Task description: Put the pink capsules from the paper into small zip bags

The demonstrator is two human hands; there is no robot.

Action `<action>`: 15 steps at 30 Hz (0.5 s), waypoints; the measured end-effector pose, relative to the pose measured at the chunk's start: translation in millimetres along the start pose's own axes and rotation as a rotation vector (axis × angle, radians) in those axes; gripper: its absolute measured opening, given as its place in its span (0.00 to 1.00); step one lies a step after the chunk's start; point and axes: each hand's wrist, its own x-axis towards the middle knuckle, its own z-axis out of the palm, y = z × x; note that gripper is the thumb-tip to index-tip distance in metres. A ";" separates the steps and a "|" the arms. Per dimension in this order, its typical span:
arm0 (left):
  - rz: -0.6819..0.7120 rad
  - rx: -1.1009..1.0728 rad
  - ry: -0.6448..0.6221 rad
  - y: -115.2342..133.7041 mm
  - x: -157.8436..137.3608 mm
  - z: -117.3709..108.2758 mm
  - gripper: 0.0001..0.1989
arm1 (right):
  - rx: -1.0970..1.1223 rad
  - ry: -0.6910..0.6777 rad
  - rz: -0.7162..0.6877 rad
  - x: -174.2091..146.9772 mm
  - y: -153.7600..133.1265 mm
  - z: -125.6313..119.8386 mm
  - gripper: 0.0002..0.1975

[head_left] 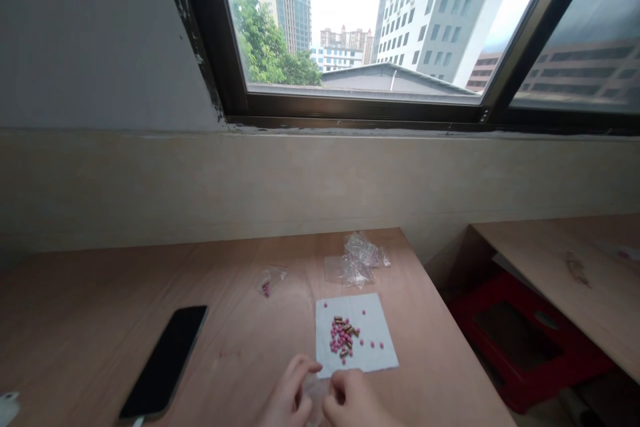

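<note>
At the bottom edge, my left hand (pixel 293 393) and my right hand (pixel 354 401) are close together, fingers bent. Between them shows a small clear plastic bag (pixel 315 388), pinched by both hands; its lower part is cut off by the frame. Just beyond lies a white paper sheet (pixel 381 320). On the paper is a cluster of small round pink pills (pixel 339 335) mixed with several brown-gold capsules (pixel 348 329). A few pink pills lie apart from the cluster, towards the sheet's edges.
A small clear bag with pills (pixel 267 288) lies behind on the left. A heap of clear plastic bags (pixel 357 260) is near the back edge. The black phone (pixel 165 360) with a white cable lies left. Right of the desk edge stand a red stool (pixel 500 327) and another table (pixel 575 260).
</note>
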 end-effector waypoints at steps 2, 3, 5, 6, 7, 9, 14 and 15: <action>0.018 0.044 -0.038 8.4 -1.2 5.4 0.16 | 0.024 -0.047 -0.054 0.0 2.0 2.7 0.09; 0.047 0.071 -0.043 12.4 -1.4 7.7 0.16 | 0.056 -0.063 -0.079 0.4 3.4 4.6 0.11; 0.166 0.128 -0.033 18.1 -1.4 9.9 0.17 | 0.128 -0.060 -0.111 1.2 6.4 7.1 0.13; 0.215 0.154 -0.018 19.7 -1.6 9.7 0.18 | 0.157 -0.060 -0.114 1.5 7.7 7.1 0.12; 0.233 0.172 -0.032 20.5 -2.2 8.7 0.19 | 0.177 -0.060 -0.106 1.7 8.7 6.2 0.11; 0.240 0.177 -0.036 21.1 -5.0 5.7 0.18 | 0.197 -0.052 -0.080 2.1 10.1 1.9 0.07; 0.217 0.204 -0.118 19.4 -12.6 -1.5 0.19 | 0.316 -0.015 -0.059 6.1 9.8 -16.4 0.07; 0.216 0.230 -0.106 17.3 -11.8 -1.9 0.23 | 0.359 -0.040 -0.056 7.6 9.6 -20.3 0.07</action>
